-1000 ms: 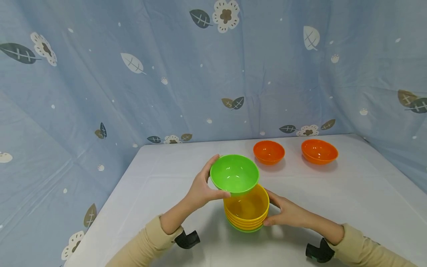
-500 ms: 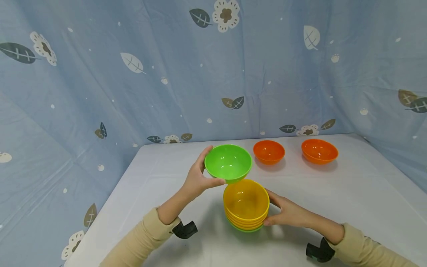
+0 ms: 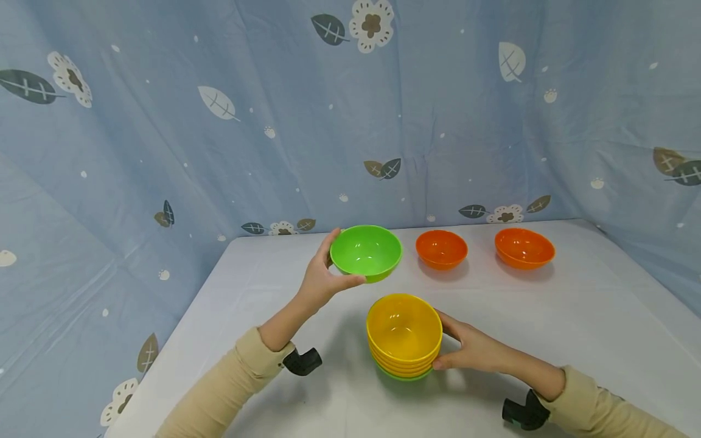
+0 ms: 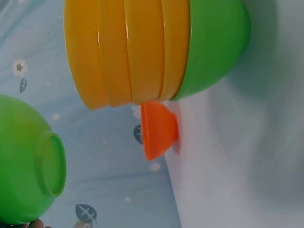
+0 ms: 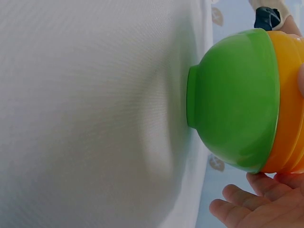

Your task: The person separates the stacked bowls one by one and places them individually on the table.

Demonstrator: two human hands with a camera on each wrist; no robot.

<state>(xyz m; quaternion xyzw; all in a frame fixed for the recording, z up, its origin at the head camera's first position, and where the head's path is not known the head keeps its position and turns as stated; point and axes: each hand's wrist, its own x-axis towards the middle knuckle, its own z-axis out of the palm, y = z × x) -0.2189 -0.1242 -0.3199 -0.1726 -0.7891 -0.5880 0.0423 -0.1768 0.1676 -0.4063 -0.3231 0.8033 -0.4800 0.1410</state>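
Observation:
My left hand grips a green bowl by its near-left rim and holds it above the table, left of the orange bowls. The same green bowl fills the lower left of the left wrist view, base showing. A stack of yellow bowls nested in a green bottom bowl stands on the white table. My right hand holds the right side of the stack, fingers curved against it. The stack shows sideways in the left wrist view.
Two orange bowls stand near the table's back edge. A blue flowered curtain hangs behind and at both sides. One orange bowl is visible past the stack in the left wrist view.
My left hand has lifted the green bowl off the stack and carried it back and to the left. The right hand and the stack have stayed in place.

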